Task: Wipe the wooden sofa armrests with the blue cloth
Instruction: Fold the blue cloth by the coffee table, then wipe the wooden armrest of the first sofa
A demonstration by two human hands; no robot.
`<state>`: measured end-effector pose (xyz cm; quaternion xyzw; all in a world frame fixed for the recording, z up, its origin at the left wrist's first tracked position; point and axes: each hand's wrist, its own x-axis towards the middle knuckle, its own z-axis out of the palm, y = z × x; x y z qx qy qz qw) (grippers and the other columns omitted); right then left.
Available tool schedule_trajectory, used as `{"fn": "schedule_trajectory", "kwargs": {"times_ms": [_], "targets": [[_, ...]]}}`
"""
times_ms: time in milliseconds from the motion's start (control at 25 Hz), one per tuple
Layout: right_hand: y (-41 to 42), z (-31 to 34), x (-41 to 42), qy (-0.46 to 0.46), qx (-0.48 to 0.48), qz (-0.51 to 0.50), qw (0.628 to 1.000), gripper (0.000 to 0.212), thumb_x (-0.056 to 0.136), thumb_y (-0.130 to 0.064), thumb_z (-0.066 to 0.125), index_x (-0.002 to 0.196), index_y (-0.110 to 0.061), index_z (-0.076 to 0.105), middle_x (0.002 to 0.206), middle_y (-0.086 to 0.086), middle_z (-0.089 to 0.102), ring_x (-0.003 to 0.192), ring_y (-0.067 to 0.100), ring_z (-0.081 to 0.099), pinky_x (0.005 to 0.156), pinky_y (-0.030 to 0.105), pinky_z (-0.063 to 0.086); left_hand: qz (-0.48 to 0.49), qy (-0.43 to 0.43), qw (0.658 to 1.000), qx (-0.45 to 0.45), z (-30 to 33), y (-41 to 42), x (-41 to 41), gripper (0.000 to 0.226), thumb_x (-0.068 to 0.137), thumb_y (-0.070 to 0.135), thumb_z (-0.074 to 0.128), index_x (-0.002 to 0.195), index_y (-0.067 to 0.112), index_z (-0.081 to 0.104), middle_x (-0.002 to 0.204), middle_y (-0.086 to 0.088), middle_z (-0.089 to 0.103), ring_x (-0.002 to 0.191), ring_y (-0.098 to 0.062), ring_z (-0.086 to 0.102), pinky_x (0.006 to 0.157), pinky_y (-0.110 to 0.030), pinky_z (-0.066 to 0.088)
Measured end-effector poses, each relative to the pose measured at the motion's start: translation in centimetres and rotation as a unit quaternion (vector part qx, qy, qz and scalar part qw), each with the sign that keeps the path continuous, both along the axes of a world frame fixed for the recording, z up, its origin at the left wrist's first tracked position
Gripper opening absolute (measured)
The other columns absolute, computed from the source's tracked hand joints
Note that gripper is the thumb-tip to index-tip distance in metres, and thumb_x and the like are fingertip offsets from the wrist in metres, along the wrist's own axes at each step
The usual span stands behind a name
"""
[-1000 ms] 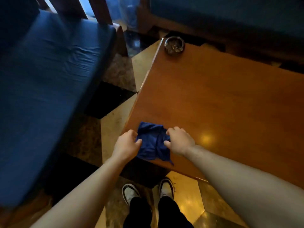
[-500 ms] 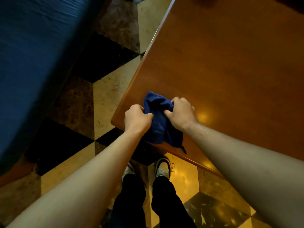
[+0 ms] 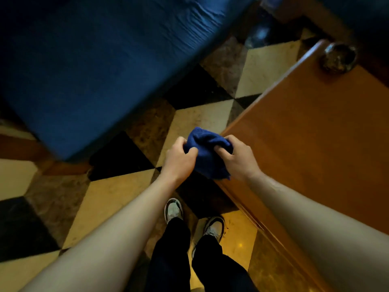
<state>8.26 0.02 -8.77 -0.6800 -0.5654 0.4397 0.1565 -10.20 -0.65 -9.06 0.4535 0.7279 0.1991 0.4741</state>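
Observation:
A bunched blue cloth (image 3: pixel 205 150) hangs in the air between both hands, just off the near corner of the wooden table. My left hand (image 3: pixel 179 159) grips its left side and my right hand (image 3: pixel 237 158) grips its right side. The blue sofa cushion (image 3: pixel 101 60) fills the upper left. A strip of the sofa's wooden frame (image 3: pixel 23 148) shows under the cushion at the left edge. No armrest is clearly in view.
The orange-brown wooden table (image 3: pixel 315 133) runs along the right, with a round ashtray (image 3: pixel 339 56) at its far corner. Checkered marble floor (image 3: pixel 117 192) lies between sofa and table. My own shoes (image 3: pixel 173 209) stand on it below the hands.
Both hands lifted the cloth off the table corner and carried it left, over the floor. The view has swung left toward the sofa.

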Motion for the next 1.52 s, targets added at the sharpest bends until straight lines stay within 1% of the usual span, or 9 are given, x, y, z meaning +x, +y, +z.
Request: {"fn": "schedule_trajectory", "kwargs": {"times_ms": [80,200,400,480,760,1000,1320,1440,1520], "targets": [[0.6,2.9,-5.0,0.038,0.015,0.044,0.998,0.016,0.100,-0.031,0.063,0.103,-0.015,0.065,0.097,0.003,0.073,0.092,0.022,0.068,0.078,0.038,0.052,0.082,0.002,0.997,0.015,2.9,-1.4,-4.8,0.007,0.089,0.022,0.057,0.084,0.018,0.054,0.078,0.003,0.061,0.075,-0.022,0.058,0.068,-0.034,0.042],[1.3,6.9,-13.8,0.079,0.033,0.126,0.988,0.013,0.100,-0.029,0.064,0.102,-0.016,0.066,0.097,0.003,0.074,0.093,0.021,0.069,0.083,0.041,0.054,0.195,0.003,0.980,0.036,7.2,-4.7,-12.6,0.007,0.095,0.020,0.058,0.094,0.014,0.057,0.087,-0.002,0.065,0.089,-0.029,0.062,0.075,-0.036,0.043],[1.1,12.7,-28.6,0.101,0.032,0.271,0.957,0.009,0.098,-0.039,0.065,0.093,-0.036,0.059,0.087,-0.016,0.067,0.075,-0.012,0.063,0.054,0.006,0.043,0.312,0.014,0.947,0.068,13.6,-11.6,-24.2,0.009,0.098,0.038,0.051,0.099,0.029,0.054,0.096,0.008,0.065,0.086,-0.013,0.062,0.065,-0.034,0.044],[0.6,14.8,-34.4,0.100,0.033,0.323,0.941,0.009,0.099,-0.039,0.064,0.095,-0.036,0.057,0.088,-0.016,0.066,0.075,-0.005,0.064,0.053,0.009,0.044,0.344,0.029,0.936,0.071,15.8,-13.9,-28.7,0.014,0.100,0.041,0.050,0.107,0.031,0.055,0.100,0.011,0.063,0.087,-0.006,0.060,0.065,-0.030,0.045],[-1.0,18.8,-47.5,0.070,0.070,0.451,0.887,0.014,0.101,-0.043,0.058,0.108,-0.031,0.057,0.099,-0.008,0.068,0.087,0.008,0.066,0.070,0.025,0.053,0.389,0.008,0.919,0.062,19.1,-18.4,-40.0,0.020,0.101,0.040,0.052,0.112,0.024,0.058,0.110,-0.002,0.068,0.101,-0.022,0.065,0.087,-0.049,0.056],[3.0,16.5,-54.9,0.063,0.072,0.456,0.885,0.010,0.099,-0.046,0.059,0.105,-0.040,0.054,0.092,-0.019,0.064,0.084,0.001,0.065,0.066,0.018,0.047,0.388,0.002,0.921,0.042,17.7,-14.5,-46.5,0.023,0.103,0.039,0.052,0.114,0.020,0.057,0.110,-0.003,0.067,0.102,-0.025,0.065,0.088,-0.050,0.057],[12.0,6.0,-64.2,0.028,-0.029,0.400,0.916,0.020,0.100,-0.041,0.058,0.110,-0.029,0.045,0.089,-0.017,0.055,0.078,0.002,0.058,0.056,0.019,0.042,0.396,0.057,0.915,-0.044,11.5,-4.2,-54.7,0.019,0.103,0.038,0.052,0.110,0.020,0.052,0.093,-0.003,0.059,0.083,-0.025,0.058,0.061,-0.034,0.038],[13.0,3.6,-65.7,0.015,-0.036,0.392,0.919,0.016,0.101,-0.038,0.056,0.108,-0.029,0.045,0.093,-0.009,0.062,0.084,0.012,0.064,0.058,0.025,0.044,0.391,0.084,0.913,-0.086,9.6,-1.9,-56.4,0.021,0.103,0.039,0.051,0.114,0.020,0.053,0.092,-0.003,0.059,0.074,-0.022,0.055,0.054,-0.032,0.035],[13.4,2.6,-66.7,0.015,-0.029,0.385,0.922,0.015,0.102,-0.036,0.056,0.112,-0.028,0.048,0.107,-0.001,0.065,0.095,0.020,0.065,0.068,0.032,0.049,0.370,0.108,0.917,-0.098,8.4,-1.0,-57.3,0.028,0.103,0.039,0.052,0.121,0.018,0.056,0.102,-0.002,0.060,0.085,-0.022,0.058,0.063,-0.032,0.042]]}}
